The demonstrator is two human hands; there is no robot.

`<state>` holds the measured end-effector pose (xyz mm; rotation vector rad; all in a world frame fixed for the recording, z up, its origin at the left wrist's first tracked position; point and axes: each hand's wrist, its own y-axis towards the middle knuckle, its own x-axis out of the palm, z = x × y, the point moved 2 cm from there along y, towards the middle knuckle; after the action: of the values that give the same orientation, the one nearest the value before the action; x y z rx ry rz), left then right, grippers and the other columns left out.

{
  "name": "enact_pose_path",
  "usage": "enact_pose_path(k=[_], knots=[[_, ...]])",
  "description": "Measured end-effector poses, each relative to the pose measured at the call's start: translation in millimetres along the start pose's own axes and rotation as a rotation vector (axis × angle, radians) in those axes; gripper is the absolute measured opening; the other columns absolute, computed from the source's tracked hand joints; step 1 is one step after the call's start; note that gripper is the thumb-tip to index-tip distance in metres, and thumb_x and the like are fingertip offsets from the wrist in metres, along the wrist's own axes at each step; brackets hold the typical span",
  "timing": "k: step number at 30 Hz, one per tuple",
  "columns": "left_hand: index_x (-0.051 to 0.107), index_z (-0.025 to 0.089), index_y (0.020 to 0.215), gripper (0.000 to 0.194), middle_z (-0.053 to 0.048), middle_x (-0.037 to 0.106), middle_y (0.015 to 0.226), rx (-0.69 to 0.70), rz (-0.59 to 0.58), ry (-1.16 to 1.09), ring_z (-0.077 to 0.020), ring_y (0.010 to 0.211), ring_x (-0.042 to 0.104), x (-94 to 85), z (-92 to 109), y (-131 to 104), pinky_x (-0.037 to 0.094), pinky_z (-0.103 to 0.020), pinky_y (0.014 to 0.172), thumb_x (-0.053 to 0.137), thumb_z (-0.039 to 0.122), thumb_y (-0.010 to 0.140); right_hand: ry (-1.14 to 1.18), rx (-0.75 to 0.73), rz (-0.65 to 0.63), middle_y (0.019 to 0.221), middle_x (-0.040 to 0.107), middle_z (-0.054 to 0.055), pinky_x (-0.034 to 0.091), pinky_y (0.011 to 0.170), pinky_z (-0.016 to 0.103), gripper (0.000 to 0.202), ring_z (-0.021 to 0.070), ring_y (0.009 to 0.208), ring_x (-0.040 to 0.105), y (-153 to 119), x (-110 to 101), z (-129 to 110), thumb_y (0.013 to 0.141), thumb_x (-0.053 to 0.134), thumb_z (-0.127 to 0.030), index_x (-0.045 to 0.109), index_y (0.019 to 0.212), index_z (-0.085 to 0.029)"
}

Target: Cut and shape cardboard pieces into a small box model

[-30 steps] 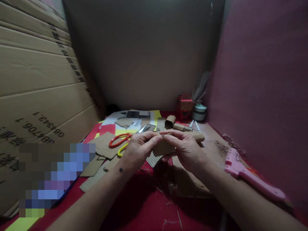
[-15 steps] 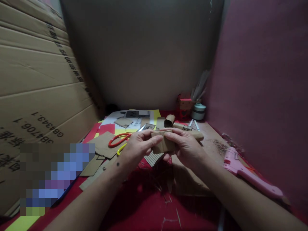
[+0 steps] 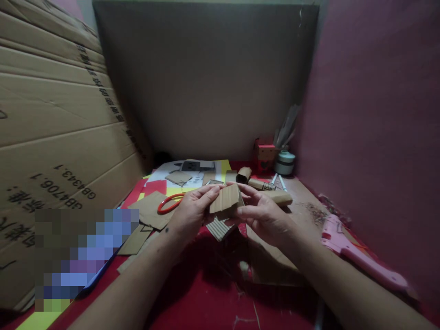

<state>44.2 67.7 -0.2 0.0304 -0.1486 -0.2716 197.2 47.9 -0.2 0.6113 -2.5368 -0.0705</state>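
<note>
Between my two hands is a small folded cardboard piece [image 3: 225, 200], tilted above the red tabletop. My left hand [image 3: 192, 208] pinches its left side, thumb on the near face. On the other side, my right hand [image 3: 263, 211] grips its right edge with thumb and fingers; some fingertips are hidden behind it. Just below lies a corrugated cardboard scrap [image 3: 220, 229]. Red-handled scissors [image 3: 165, 208] are partly covered by my left hand. A rolled cardboard tube [image 3: 244, 175] lies beyond my fingers.
A pink glue gun [image 3: 360, 259] lies at the right on a cardboard sheet. Flat cardboard pieces [image 3: 151, 211] spread at the left. At the back stand a red box figure [image 3: 265, 156] and a pale blue jar [image 3: 285, 162]. A large carton [image 3: 62, 119] walls the left.
The cardboard piece has been turned and tilted in my hands. My right thumb has slid from its front face to its right edge. The view has shifted slightly.
</note>
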Motion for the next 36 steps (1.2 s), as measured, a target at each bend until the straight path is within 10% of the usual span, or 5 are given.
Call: enact_pose_path(k=[6, 9, 12, 23, 36], knots=[[0.057, 0.017, 0.121, 0.058, 0.0, 0.058, 0.057, 0.131, -0.201, 0.063, -0.0082, 0.047, 0.045, -4.2, 2, -4, 0.035, -0.019, 0.044, 0.045, 0.059, 0.084, -0.064, -0.084, 0.216, 0.084, 0.064, 0.004, 0.048, 0.052, 0.025, 0.024, 0.0151, 0.069, 0.059, 1, -5, 0, 0.062, 0.07, -0.018, 0.064, 0.085, -0.017], [0.059, 0.021, 0.117, 0.057, -0.002, 0.066, 0.085, 0.195, -0.152, 0.093, -0.0105, 0.068, 0.057, -0.8, 7, -7, 0.043, -0.019, 0.057, 0.078, 0.031, 0.064, -0.072, -0.065, 0.293, 0.077, 0.063, 0.002, 0.048, 0.052, 0.024, 0.021, 0.014, 0.068, 0.058, 2, -7, 1, 0.06, 0.068, -0.014, 0.062, 0.08, -0.016], [0.067, 0.016, 0.087, 0.024, 0.0, 0.064, 0.066, 0.195, -0.006, 0.157, -0.0086, 0.056, 0.055, -0.4, 5, -5, 0.041, -0.018, 0.051, 0.073, 0.03, 0.069, -0.083, -0.085, 0.324, 0.078, 0.062, 0.002, 0.051, 0.053, 0.026, 0.027, 0.0139, 0.066, 0.059, 2, -7, 3, 0.058, 0.068, -0.012, 0.061, 0.084, -0.016], [0.056, 0.014, 0.047, 0.045, -0.001, 0.054, 0.04, 0.185, 0.139, 0.228, -0.0078, 0.036, 0.043, -7.7, 6, -6, 0.034, -0.021, 0.04, 0.053, 0.041, 0.084, -0.157, -0.188, 0.226, 0.078, 0.06, -0.003, 0.056, 0.062, 0.029, 0.048, 0.0112, 0.066, 0.061, 0, -3, 8, 0.065, 0.067, -0.012, 0.061, 0.11, -0.027], [0.053, 0.015, 0.052, 0.04, 0.002, 0.052, 0.037, 0.067, 0.08, -0.06, -0.0069, 0.03, 0.041, -6.9, -6, 2, 0.032, -0.019, 0.032, 0.054, 0.039, 0.083, -0.197, -0.129, 0.175, 0.08, 0.062, 0.001, 0.054, 0.065, 0.032, 0.011, 0.0154, 0.072, 0.06, -6, -2, 13, 0.067, 0.069, -0.014, 0.065, 0.075, -0.02]])
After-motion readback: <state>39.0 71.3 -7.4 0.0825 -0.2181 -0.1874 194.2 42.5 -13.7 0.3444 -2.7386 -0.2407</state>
